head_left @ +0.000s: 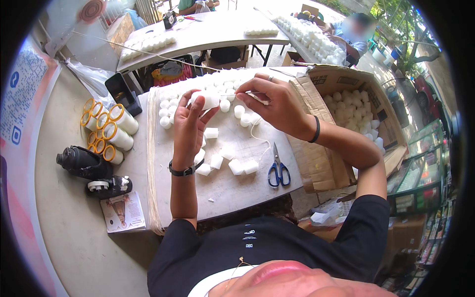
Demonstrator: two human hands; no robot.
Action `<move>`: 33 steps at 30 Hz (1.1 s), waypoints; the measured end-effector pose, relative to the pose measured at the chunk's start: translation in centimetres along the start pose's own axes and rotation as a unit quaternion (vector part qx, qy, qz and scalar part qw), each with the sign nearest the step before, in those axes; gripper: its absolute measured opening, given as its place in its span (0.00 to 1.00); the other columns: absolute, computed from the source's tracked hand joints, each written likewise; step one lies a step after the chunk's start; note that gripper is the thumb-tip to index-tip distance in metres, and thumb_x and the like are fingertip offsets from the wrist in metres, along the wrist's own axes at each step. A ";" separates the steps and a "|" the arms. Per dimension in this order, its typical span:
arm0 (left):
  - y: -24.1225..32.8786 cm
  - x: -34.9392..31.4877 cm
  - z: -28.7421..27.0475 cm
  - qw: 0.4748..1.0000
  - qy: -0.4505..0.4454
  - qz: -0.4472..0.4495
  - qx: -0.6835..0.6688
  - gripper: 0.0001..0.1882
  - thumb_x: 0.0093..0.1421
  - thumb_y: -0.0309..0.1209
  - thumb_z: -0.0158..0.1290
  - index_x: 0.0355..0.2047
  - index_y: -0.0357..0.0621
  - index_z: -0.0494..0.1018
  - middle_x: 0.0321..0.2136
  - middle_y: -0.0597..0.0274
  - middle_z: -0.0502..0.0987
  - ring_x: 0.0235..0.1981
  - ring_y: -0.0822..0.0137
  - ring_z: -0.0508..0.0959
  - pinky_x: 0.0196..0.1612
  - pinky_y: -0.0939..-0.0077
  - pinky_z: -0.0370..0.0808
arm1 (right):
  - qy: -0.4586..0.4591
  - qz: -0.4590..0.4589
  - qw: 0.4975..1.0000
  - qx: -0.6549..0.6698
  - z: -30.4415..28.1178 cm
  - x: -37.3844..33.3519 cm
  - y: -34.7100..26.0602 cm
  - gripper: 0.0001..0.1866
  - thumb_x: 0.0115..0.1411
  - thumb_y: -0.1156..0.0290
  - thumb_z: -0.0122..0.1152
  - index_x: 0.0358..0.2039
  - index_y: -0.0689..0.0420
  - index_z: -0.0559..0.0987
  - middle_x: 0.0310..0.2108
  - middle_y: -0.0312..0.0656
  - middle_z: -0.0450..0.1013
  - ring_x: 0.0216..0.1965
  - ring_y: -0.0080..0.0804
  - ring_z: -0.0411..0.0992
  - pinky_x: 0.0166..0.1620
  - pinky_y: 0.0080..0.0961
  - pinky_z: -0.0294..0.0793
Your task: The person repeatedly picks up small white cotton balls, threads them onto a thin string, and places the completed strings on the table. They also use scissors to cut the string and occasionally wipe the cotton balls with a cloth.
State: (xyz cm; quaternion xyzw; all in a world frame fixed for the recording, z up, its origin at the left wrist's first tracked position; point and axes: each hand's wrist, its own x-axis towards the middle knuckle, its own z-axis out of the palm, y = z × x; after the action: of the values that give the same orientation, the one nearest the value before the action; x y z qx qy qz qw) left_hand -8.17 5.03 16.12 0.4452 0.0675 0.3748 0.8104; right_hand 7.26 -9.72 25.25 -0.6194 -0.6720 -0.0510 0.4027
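My left hand (187, 121) grips a short white wax candle (211, 100) above the table, thumb on one side and fingers on the other. To its right, my right hand (279, 101) pinches a thin white wick string (228, 94) that runs taut from the candle's end. More of the string (269, 147) hangs below my right hand and curls onto the tabletop. Several loose white candles (216, 161) lie on their sides under my hands. Blue-handled scissors (279, 173) rest on the table at the right, blades pointing away from me.
Rows of white candles (168, 106) fill the table's far side. At right stands an open cardboard box (356, 81) full of candles. Long string strands (153, 188) wrap the table's left end. Beyond are yellow-rimmed white tubes (123, 121), a black bottle (81, 161) and a seated person (354, 37).
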 end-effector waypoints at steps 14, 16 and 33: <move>-1.5 -0.3 1.9 0.995 -0.013 -0.049 -0.088 0.28 0.68 0.43 0.52 0.60 0.38 0.60 0.52 0.49 0.72 0.51 0.64 0.78 0.57 0.75 0.76 | 0.048 -0.077 0.983 -0.160 0.1 -0.3 0.8 0.05 0.56 0.65 0.71 0.33 0.47 0.85 0.26 0.32 0.74 0.20 0.27 0.74 0.23 0.24 0.72; -1.7 -0.2 1.8 0.994 -0.019 -0.056 -0.093 0.29 0.68 0.43 0.52 0.60 0.38 0.60 0.52 0.49 0.72 0.51 0.64 0.78 0.57 0.74 0.77 | 0.050 -0.077 0.983 -0.157 0.1 -0.2 0.9 0.05 0.56 0.64 0.71 0.32 0.47 0.85 0.26 0.32 0.74 0.20 0.27 0.74 0.23 0.24 0.72; -2.4 -0.4 2.1 0.987 -0.054 -0.069 -0.134 0.25 0.66 0.37 0.57 0.57 0.43 0.61 0.48 0.53 0.73 0.49 0.63 0.78 0.58 0.70 0.77 | -0.004 -0.049 0.995 -0.092 0.4 0.0 0.6 0.11 0.57 0.65 0.68 0.38 0.55 0.80 0.28 0.41 0.73 0.26 0.33 0.75 0.29 0.28 0.75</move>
State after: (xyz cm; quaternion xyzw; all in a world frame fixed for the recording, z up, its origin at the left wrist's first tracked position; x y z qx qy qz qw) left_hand -6.27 2.59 15.43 0.3466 0.0028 0.2993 0.8890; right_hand 7.59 -9.41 24.72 -0.6200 -0.6959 -0.1298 0.3384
